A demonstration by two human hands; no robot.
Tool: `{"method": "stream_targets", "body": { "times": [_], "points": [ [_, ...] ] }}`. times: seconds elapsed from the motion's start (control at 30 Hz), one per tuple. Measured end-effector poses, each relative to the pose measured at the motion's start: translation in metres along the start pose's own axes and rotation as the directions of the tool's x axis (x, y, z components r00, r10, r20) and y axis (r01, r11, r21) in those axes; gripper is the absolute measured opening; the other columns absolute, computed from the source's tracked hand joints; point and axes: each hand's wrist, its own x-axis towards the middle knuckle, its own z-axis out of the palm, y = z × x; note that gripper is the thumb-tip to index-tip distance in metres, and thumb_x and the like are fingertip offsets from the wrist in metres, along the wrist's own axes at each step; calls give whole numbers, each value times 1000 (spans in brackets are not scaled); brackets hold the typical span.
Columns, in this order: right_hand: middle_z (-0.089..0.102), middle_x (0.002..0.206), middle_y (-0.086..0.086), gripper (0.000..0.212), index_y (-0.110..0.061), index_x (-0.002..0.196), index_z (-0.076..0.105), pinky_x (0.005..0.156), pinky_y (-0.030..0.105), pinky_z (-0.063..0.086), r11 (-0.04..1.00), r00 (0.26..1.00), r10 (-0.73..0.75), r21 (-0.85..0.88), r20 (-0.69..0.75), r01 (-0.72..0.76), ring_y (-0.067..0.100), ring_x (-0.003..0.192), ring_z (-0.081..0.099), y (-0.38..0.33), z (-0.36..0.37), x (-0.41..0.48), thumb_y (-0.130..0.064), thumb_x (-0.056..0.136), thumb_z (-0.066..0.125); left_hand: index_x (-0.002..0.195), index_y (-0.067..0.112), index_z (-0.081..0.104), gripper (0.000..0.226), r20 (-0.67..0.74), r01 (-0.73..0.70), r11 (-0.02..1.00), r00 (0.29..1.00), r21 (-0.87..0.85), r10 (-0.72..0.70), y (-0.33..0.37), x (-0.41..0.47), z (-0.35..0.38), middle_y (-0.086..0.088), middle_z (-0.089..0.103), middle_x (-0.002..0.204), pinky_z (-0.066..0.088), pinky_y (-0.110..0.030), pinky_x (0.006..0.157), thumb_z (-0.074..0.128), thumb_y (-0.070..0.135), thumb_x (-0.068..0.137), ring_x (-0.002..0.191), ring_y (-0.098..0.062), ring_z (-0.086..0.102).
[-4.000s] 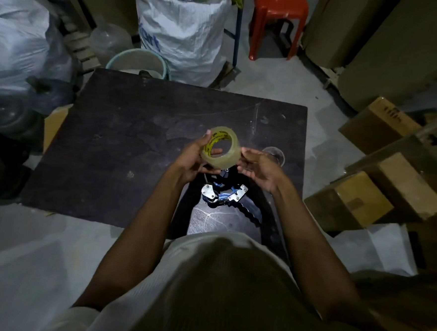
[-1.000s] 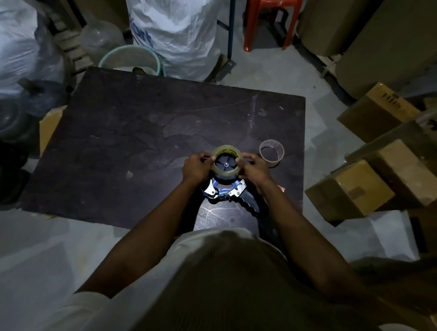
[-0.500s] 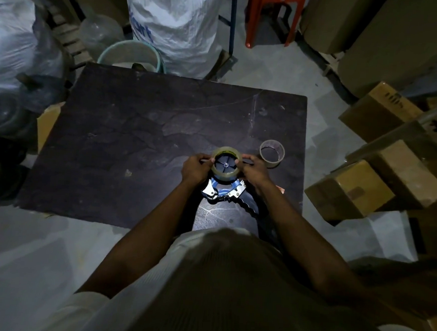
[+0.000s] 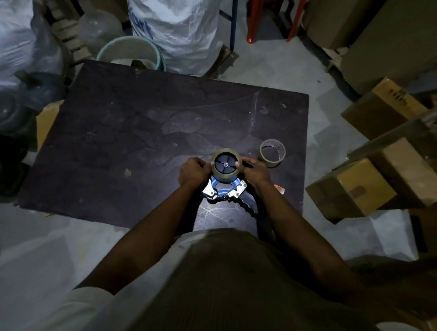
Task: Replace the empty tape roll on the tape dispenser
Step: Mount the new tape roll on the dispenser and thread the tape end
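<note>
Beside right hand (image 4: 257, 172), seemingly empty core (image 4: 272, 153).

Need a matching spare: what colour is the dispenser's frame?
The dispenser frame is blue; head view.

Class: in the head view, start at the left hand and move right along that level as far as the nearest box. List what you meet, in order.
Left hand → tape roll → right hand → empty core → cardboard box.
</note>
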Motion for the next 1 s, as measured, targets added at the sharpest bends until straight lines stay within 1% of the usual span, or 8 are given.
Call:
{"method": "stream_targets", "body": {
  "times": [0.1,0.23,0.33,0.4,0.53,0.6,0.73,1.0],
  "points": [
    [76,114,0,70,-21,115,74,98,39,56,994,999,-2,-108,-41,-3,19,106,71,-10,-7,-23,-70,65,77,76,11,72,56,-30,10,1000,999,-12,-11,-1,-6,2,-8,72,71,54,-35,69,61,65,83,73,-24,70],
    [68,123,-2,65,-18,125,65,90,27,47,986,999,-39,-163,36,44,16,112,64,-10,-20,-52,-64,80,73,96,9,69,67,-7,202,958,978,-204,-208,-24,-8,3,-12,72,97,54,-38,83,42,70,90,91,-32,68],
    [63,109,-5,67,-18,129,60,83,24,43,983,990,15,-182,138,11,13,103,60,-6,-29,-70,-56,78,80,108,10,59,67,195,480,755,876,-447,-441,-34,-25,-2,-17,64,102,59,-60,79,42,69,85,88,-37,64],
    [63,94,-5,68,-18,126,61,76,23,45,982,982,32,-187,184,3,13,94,63,1,-30,-76,-51,72,87,107,12,59,51,386,550,641,835,-535,-393,-35,-39,-3,-13,58,88,59,-49,73,42,57,91,73,-29,60],
    [64,76,-6,58,-13,112,67,57,14,48,993,983,61,-108,174,-42,8,71,62,3,-26,-85,-35,66,95,121,1,65,48,370,462,547,887,-698,-277,-36,-50,-3,-13,69,88,57,-32,57,47,40,100,65,-26,68],
    [68,75,-1,49,-15,100,68,48,18,48,994,978,81,-82,195,-66,11,64,62,-2,-22,-88,-34,65,96,125,1,60,43,324,414,483,909,-771,-262,-40,-46,-8,-13,69,97,59,-34,63,50,34,100,73,-26,71],
    [77,96,14,42,-15,94,63,73,41,62,984,936,163,-117,311,-133,24,75,73,-4,-10,-90,-31,70,93,115,7,60,22,307,377,400,924,-836,-229,-37,-50,-15,-10,69,100,57,-35,88,52,21,100,88,-22,68],
    [76,103,7,40,-16,108,65,79,40,58,979,921,156,-178,356,-97,25,83,74,-7,1,-99,-37,80,85,96,8,67,16,201,258,583,966,-770,-162,-24,-72,-8,-13,65,84,45,-32,59,60,-3,88,72,-22,56]
  ]
}}
